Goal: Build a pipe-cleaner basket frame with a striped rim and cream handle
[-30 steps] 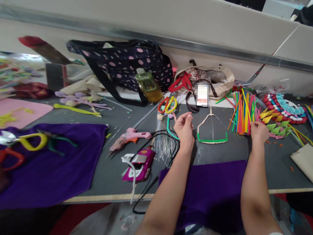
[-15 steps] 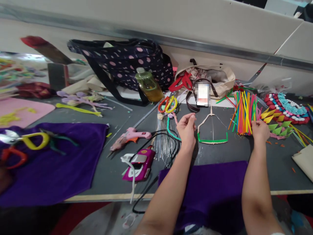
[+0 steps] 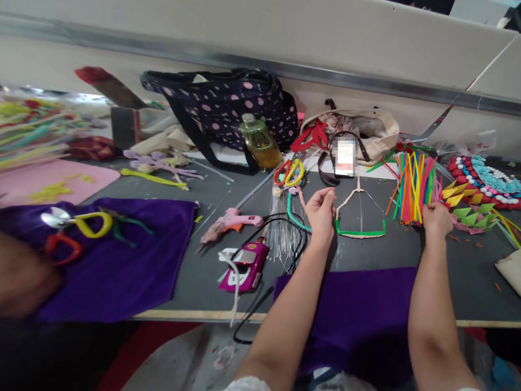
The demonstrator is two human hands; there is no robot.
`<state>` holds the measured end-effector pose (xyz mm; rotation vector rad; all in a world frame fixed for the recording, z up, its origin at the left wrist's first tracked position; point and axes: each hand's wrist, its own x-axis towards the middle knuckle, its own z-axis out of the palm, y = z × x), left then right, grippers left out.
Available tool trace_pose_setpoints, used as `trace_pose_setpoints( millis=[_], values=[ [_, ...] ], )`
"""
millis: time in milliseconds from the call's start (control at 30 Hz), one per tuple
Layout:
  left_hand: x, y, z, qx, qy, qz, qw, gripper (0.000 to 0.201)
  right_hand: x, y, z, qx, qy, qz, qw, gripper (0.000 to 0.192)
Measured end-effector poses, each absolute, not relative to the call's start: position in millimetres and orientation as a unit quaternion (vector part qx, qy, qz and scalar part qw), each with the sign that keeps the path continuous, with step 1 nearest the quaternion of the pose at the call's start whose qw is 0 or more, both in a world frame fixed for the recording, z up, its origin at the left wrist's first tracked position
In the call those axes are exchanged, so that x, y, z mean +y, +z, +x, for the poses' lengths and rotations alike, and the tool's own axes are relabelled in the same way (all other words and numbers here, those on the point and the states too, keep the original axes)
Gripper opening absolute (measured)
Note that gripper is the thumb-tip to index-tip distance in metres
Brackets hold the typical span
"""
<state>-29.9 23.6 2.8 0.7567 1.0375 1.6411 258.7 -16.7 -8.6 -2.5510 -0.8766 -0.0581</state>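
Observation:
My right hand (image 3: pixel 437 221) is closed at the lower right edge of a bundle of bright pipe cleaners (image 3: pixel 414 190), its fingertips partly hidden there. My left hand (image 3: pixel 322 216) hovers above the table with thumb and fingers pinched together; whatever lies between them is too small to make out. Between the hands lies a wire frame (image 3: pixel 361 235), partly wrapped in green and cream. Left of my left hand are a turquoise-wrapped wire (image 3: pixel 290 214) and a spread of bare wires (image 3: pixel 280 241). Red-and-yellow scissors (image 3: pixel 290 172) lie behind them. A phone (image 3: pixel 345 157) leans against a beige bag (image 3: pixel 380 133).
A pink glue gun (image 3: pixel 236 220) and a magenta device (image 3: pixel 248 266) with black and white cords lie left. A bottle (image 3: pixel 260 142) stands by a dark patterned bag (image 3: pixel 228 108). Another person's blurred hand (image 3: pixel 28 277) is beside a purple cloth (image 3: pixel 134 282). Flower-like crafts (image 3: pixel 484 182) lie right.
The view has swung slightly left, so everything sits further right in the picture. More of the other person's hand shows at left. My hands keep about the same pose.

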Motion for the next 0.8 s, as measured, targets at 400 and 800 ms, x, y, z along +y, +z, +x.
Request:
trace_pose_setpoints(
  millis=[400,800],
  values=[
    [15.3,-3.8,-14.9,0.424,0.605,0.376,0.559,0.021,-28.2,4.2,256.4,-0.335,-0.161,-0.829,0.418,0.015],
    [8.2,-9.4,-5.4,0.407,0.531,0.419,0.614,0.019,-24.1,20.4,188.5,-0.451,-0.023,-0.62,0.642,0.027]
  ],
)
